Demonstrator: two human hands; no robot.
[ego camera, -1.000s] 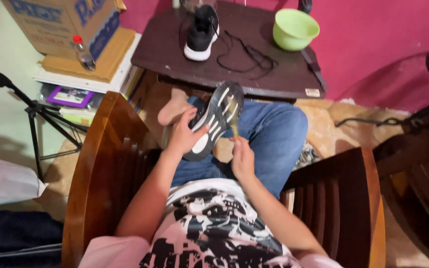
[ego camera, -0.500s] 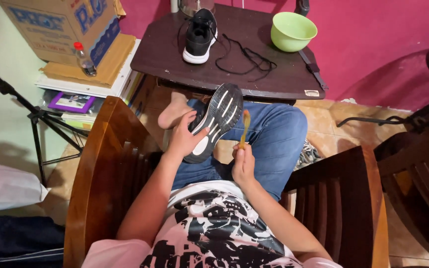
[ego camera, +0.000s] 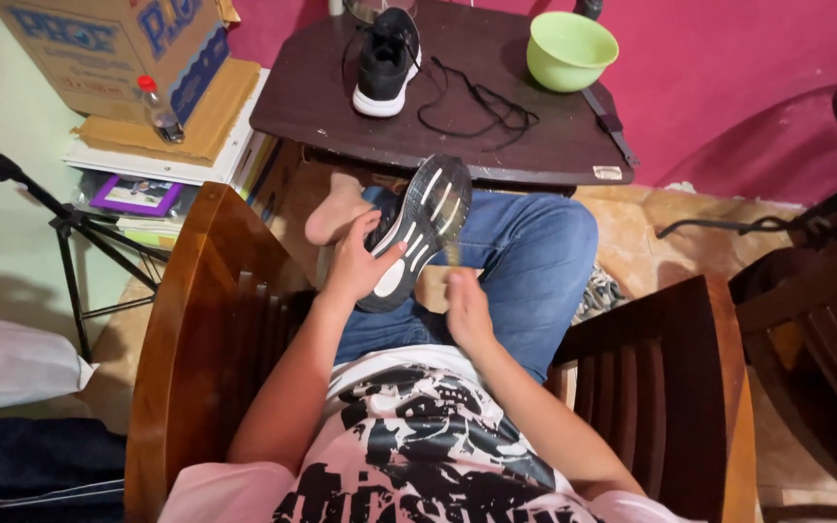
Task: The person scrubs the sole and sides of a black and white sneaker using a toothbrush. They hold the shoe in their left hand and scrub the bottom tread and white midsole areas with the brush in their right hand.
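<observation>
Magenta walls back a dark wooden table (ego camera: pixel 535 145) bearing one black sneaker (ego camera: pixel 386 63); left hand (ego camera: pixel 358 263) clasps the black-soled shoe (ego camera: pixel 421 230), right hand (ego camera: pixel 464 308) clenches a blurred brush (ego camera: pixel 453 254); scrubbing seems unfinished.

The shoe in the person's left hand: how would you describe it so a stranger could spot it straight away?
Start at the dark wooden table by the pink wall, then drop to the blue-jeaned lap just below it. There the left hand holds a black shoe with its grey and white sole turned up. The other black shoe stands upright on the table, beside loose laces.
</observation>
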